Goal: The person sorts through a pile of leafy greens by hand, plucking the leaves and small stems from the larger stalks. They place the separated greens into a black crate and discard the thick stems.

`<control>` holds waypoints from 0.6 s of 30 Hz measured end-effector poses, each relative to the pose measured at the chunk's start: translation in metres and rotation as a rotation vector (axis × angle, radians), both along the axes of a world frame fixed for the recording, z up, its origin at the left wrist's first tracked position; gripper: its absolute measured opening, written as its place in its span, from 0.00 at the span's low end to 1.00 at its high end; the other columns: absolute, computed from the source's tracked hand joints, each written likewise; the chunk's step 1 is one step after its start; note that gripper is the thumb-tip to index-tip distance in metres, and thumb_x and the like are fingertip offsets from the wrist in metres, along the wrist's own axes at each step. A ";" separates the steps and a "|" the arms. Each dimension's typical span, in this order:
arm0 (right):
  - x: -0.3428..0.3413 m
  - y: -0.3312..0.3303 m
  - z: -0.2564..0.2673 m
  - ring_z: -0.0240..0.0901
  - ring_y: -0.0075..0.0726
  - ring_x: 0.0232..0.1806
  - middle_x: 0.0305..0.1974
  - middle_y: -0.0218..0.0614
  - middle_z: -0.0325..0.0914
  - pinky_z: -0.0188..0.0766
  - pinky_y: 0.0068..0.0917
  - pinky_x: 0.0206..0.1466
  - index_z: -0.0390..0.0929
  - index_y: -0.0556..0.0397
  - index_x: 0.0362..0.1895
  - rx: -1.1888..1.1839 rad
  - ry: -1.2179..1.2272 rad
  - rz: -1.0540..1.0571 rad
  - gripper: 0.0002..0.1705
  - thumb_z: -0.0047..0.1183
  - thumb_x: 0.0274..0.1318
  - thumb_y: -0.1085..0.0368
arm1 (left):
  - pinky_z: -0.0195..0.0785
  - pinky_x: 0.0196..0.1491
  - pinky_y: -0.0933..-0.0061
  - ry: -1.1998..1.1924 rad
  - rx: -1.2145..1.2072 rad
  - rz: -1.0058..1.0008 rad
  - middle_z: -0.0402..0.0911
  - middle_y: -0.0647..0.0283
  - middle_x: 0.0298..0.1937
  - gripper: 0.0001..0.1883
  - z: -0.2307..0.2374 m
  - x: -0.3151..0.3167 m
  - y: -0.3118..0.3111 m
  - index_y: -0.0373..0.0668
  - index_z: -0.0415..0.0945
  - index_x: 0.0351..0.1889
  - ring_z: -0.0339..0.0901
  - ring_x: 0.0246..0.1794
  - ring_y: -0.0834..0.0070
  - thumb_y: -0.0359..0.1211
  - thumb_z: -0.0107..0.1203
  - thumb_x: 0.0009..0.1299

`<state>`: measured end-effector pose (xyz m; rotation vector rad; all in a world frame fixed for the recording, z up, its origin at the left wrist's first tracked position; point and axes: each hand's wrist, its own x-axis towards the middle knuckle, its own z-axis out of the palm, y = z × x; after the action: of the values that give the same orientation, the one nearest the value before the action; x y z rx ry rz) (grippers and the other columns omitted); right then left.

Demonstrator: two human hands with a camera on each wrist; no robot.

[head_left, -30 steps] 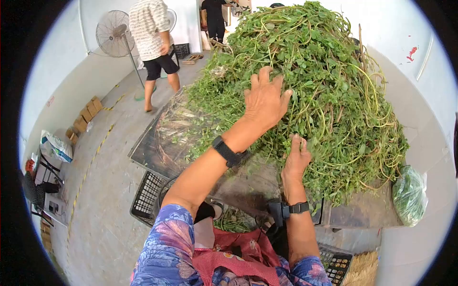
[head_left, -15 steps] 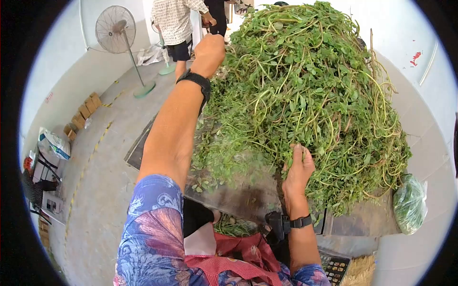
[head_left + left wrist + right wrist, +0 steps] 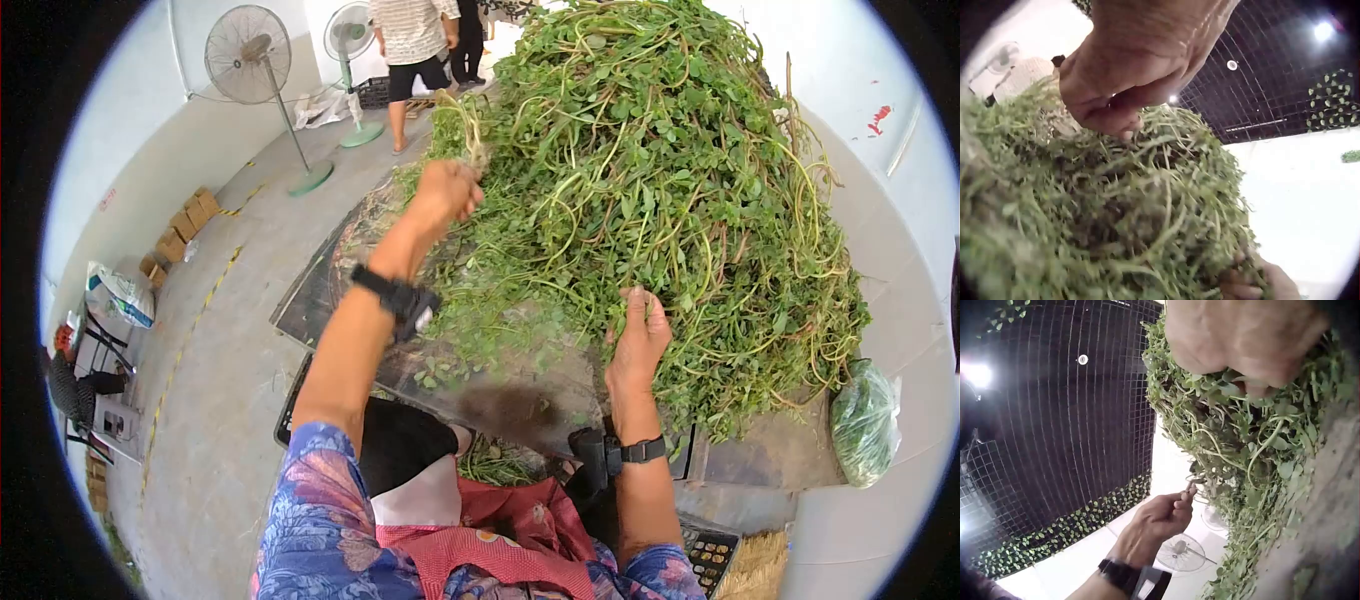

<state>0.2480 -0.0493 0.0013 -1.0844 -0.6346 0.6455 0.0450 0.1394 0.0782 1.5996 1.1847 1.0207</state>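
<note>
From my head view, a large heap of green stems (image 3: 670, 200) occupies the upper centre and right of the frame, resting on the surface (image 3: 760, 462). My left hand (image 3: 445, 195), left of the heap, has its fingers curled and pinches pale stems (image 3: 477, 145). My right hand (image 3: 638, 345), at the heap's lower edge, right of frame centre, pinches leafy sprigs between thumb and fingers. A tied plastic bag (image 3: 865, 425) of greens is located at lower right, beside the surface.
</note>
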 end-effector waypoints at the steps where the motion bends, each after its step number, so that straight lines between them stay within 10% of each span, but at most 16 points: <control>1: -0.001 0.001 0.001 0.59 0.16 0.20 0.31 0.26 0.74 0.60 0.20 0.17 0.73 0.51 0.34 -0.002 0.000 0.008 0.12 0.49 0.61 0.56 | 0.56 0.14 0.76 -0.099 -0.009 -0.001 0.71 0.66 0.18 0.11 -0.006 0.000 -0.029 0.34 0.71 0.37 0.62 0.12 0.82 0.31 0.40 0.72; 7: -0.007 -0.002 0.000 0.58 0.19 0.20 0.21 0.26 0.66 0.57 0.22 0.19 0.72 0.50 0.32 -0.062 -0.002 0.309 0.19 0.50 0.58 0.48 | 0.60 0.19 0.78 -0.153 -0.063 -0.069 0.73 0.65 0.20 0.10 -0.059 0.002 -0.121 0.33 0.71 0.42 0.64 0.14 0.81 0.30 0.42 0.70; 12: -0.029 0.004 0.033 0.65 0.21 0.29 0.30 0.31 0.76 0.62 0.20 0.34 0.78 0.63 0.41 -0.186 -0.537 0.472 0.18 0.52 0.56 0.58 | 0.60 0.20 0.80 -0.078 0.099 -0.250 0.72 0.66 0.21 0.11 -0.086 0.016 -0.153 0.35 0.69 0.45 0.66 0.16 0.82 0.33 0.40 0.73; 18: -0.035 0.021 0.036 0.62 0.20 0.27 0.26 0.27 0.74 0.62 0.24 0.30 0.79 0.63 0.36 -0.401 -0.616 0.610 0.15 0.54 0.55 0.60 | 0.62 0.21 0.78 -0.105 0.012 -0.366 0.74 0.65 0.22 0.10 -0.099 0.019 -0.175 0.35 0.69 0.39 0.67 0.16 0.81 0.33 0.41 0.71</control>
<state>0.2131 -0.0286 0.0369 -1.4924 -1.4466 0.9976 0.0642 -0.0354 -0.0205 1.6729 0.7785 0.8612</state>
